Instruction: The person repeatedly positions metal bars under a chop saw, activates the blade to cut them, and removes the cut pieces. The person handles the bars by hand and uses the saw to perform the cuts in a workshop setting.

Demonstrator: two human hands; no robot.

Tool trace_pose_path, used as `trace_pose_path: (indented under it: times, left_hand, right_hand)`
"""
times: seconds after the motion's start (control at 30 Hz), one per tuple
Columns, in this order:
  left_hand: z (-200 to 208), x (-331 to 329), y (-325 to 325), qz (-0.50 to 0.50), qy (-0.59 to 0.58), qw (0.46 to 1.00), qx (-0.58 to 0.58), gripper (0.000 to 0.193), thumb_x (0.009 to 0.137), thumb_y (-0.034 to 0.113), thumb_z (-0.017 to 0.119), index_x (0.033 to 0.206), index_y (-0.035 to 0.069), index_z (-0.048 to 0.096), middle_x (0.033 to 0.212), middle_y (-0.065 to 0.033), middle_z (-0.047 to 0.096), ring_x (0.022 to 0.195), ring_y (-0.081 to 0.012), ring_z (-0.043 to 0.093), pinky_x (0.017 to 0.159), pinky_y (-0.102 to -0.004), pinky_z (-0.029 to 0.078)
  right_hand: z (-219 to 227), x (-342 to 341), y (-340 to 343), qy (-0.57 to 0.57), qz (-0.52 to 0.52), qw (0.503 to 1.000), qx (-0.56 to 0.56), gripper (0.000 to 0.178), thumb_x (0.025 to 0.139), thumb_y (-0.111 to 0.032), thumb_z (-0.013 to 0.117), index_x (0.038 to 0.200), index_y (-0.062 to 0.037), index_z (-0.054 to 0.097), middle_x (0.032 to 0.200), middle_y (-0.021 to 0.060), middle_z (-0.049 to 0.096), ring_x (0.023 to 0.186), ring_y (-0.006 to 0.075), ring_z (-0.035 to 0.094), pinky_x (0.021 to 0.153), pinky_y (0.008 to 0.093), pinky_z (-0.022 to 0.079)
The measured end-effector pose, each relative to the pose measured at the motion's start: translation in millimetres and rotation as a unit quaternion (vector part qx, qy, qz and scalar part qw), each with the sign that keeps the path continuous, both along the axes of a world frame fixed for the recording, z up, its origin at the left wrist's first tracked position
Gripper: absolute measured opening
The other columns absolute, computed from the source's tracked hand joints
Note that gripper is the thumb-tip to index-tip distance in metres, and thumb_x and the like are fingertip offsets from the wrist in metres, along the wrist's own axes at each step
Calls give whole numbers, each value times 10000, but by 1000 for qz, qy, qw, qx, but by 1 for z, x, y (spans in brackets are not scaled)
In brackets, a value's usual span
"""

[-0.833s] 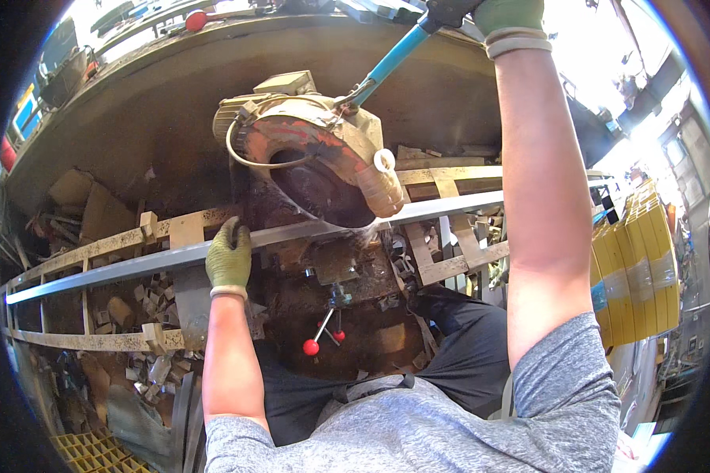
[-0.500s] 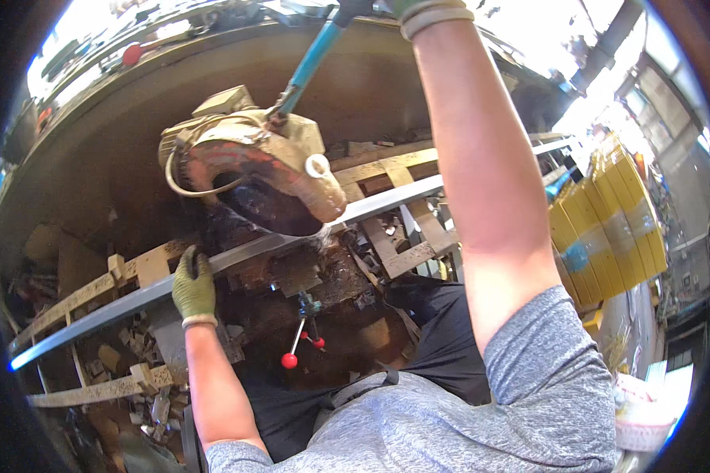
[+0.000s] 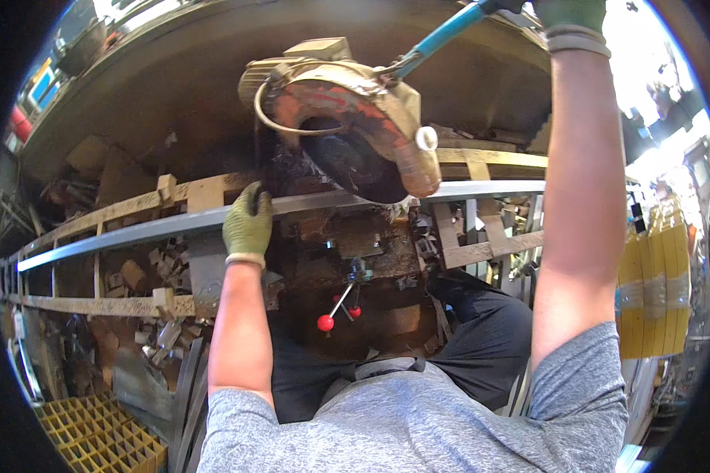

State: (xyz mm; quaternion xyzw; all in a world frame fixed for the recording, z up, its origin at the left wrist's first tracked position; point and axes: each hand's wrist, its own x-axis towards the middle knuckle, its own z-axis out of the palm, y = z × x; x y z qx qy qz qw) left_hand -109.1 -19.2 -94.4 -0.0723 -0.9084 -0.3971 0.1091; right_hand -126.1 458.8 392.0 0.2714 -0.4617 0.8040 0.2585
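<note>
A cut-off saw with a worn cream and orange guard (image 3: 327,101) stands over a long silver metal bar (image 3: 134,234). Its dark blade (image 3: 355,164) is at the bar; whether it touches cannot be made out. My left hand (image 3: 247,229), in a green glove, grips the bar left of the blade, fingers over the far side. At the upper edge my gloved right hand (image 3: 573,16) is at the dark end of the saw's blue handle (image 3: 446,35), closed around it as far as shows; its fingers are mostly cut off by the picture.
Wooden rails (image 3: 87,306) run beside the bar, with metal offcuts (image 3: 166,335) below. A clamp lever with red knobs (image 3: 326,322) sticks out towards me. Yellow stacked pieces (image 3: 655,292) stand at right, a yellow grid (image 3: 99,433) at lower left.
The view has turned, so saw, bar and both hands appear farther right. My left hand keeps its place on the bar, and my right hand stays by the saw handle.
</note>
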Motion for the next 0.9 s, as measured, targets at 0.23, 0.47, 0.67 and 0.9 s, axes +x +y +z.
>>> trace_pose_path:
  times: [0.23, 0.47, 0.67, 0.9]
  left_hand:
    - [8, 4, 3, 8, -11, 1000, 15, 441, 1163, 426, 780, 1499, 147, 838, 1404, -203, 865, 1318, -428, 820, 1126, -492, 634]
    - [9, 4, 4, 14, -17, 1000, 6, 438, 1164, 432, 769, 1503, 163, 839, 1403, -194, 866, 1303, -420, 825, 1118, -501, 636]
    - [6, 3, 5, 17, 3, 1000, -9, 439, 1166, 448, 748, 1492, 170, 843, 1386, -187, 871, 1272, -415, 834, 1101, -513, 645]
    - [7, 3, 5, 22, 1, 1000, -7, 457, 1166, 450, 746, 1495, 147, 840, 1369, -203, 875, 1268, -422, 838, 1109, -514, 644]
  right_hand:
    - [-16, 26, -13, 98, -163, 975, 113, 221, 1201, -285, 697, 993, -217, 671, 803, -69, 560, 676, 126, 578, 624, 317, 488]
    - [-10, 28, 17, 414, -751, 106, 503, 239, 952, -328, 816, 996, -119, 707, 862, 70, 641, 926, 300, 705, 930, 450, 587]
    - [-20, 61, -7, 211, -778, 104, 582, 441, 762, -387, 885, 1019, -62, 734, 986, 156, 689, 1038, 407, 699, 1025, 507, 568]
    - [-46, 79, -1, 255, -787, 201, 525, 484, 697, -325, 900, 1061, -60, 724, 942, 156, 673, 967, 415, 684, 971, 516, 582]
